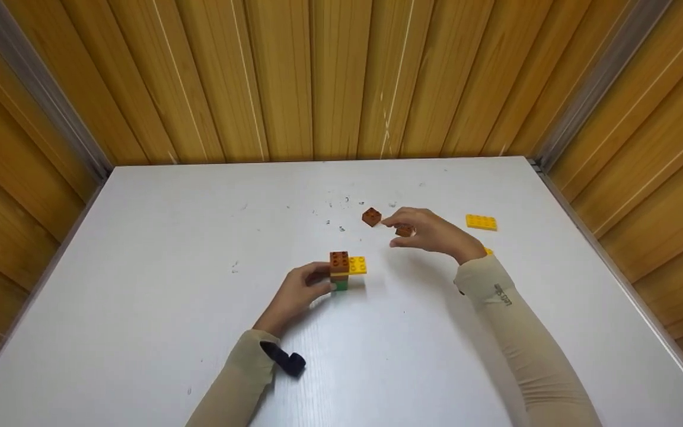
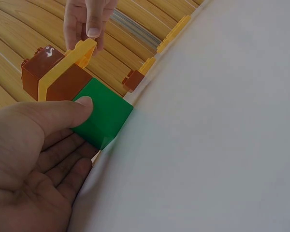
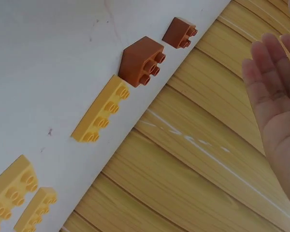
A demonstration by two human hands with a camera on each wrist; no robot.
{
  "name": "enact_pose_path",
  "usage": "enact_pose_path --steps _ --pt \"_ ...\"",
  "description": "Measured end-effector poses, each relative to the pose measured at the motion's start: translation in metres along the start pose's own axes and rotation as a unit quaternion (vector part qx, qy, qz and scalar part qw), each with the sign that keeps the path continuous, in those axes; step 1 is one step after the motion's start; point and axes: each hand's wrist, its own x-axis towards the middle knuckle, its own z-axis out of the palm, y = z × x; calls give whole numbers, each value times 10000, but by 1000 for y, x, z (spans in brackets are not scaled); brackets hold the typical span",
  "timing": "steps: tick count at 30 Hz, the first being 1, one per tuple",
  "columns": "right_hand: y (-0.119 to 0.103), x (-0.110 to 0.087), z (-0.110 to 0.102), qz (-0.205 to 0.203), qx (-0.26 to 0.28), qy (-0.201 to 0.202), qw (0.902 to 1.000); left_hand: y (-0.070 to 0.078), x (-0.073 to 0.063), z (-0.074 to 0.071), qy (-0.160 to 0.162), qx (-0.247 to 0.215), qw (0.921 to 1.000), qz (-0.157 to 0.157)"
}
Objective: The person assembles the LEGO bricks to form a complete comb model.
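Observation:
My left hand grips a small upright stack of toy building bricks on the table. In the left wrist view, the thumb lies on the green brick at the bottom, with the fingers behind it. Above the green come a brown brick, a yellow plate jutting out to one side, and a brown top brick. My right hand hovers with thumb and fingers apart, holding nothing. A loose brown brick shows between its thumb and fingers in the head view; another brown brick lies just left of the fingertips.
On the white table, a yellow plate lies at the right. More yellow plates lie beside the brown bricks in the right wrist view. A wood-patterned wall stands behind the table, with side walls left and right.

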Motion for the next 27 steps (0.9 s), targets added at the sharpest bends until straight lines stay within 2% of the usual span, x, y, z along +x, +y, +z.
enact_pose_path --steps 5,10,16,27 --pt "8 -6 -10 547 -71 -50 9985 0 1 0 -34 -104 9999 53" --pt "20 -14 -18 1204 -62 -114 9926 1 1 0 -42 -107 9999 74" --pt "31 -23 -27 1688 -127 -192 9854 1 1 0 -20 -2 10000 20" --pt "51 -31 -31 2082 -286 -204 9775 3 0 0 13 11 9999 -128"
